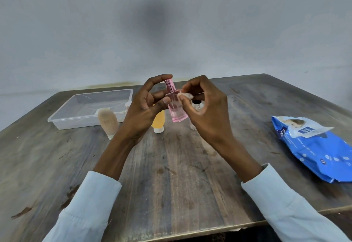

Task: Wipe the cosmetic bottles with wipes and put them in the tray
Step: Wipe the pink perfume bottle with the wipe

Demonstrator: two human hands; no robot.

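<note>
The tabletop (171, 175) is worn, grey-brown wood with visible grain and dark scuffs. At 10 o'clock on it lies the tray (61, 122), a shallow rectangle of clear plastic; no bottle is seen inside it, so by this evidence no bottle has yet been stowed. At 3 o'clock lies the wipes pack (314, 150), a crinkled blue film pouch with its label flap peeled up.

The left hand (144, 108) grips the pink bottle (176, 106) above the centre of the tabletop, index fingertip on the cap and thumb against the body. The bottle is slim, translucent and square-shouldered, with a metallic pink cap. The right hand (205, 106) pinches a small crumpled wipe (183, 95) against the bottle's shoulder.

Judgement: wiping of the first bottle is in progress. Unwiped items appear to remain: a beige tube (108, 121) just beside the tray, an orange tube (159, 120), and a clear bottle (198, 106) partly hidden behind the right hand.
</note>
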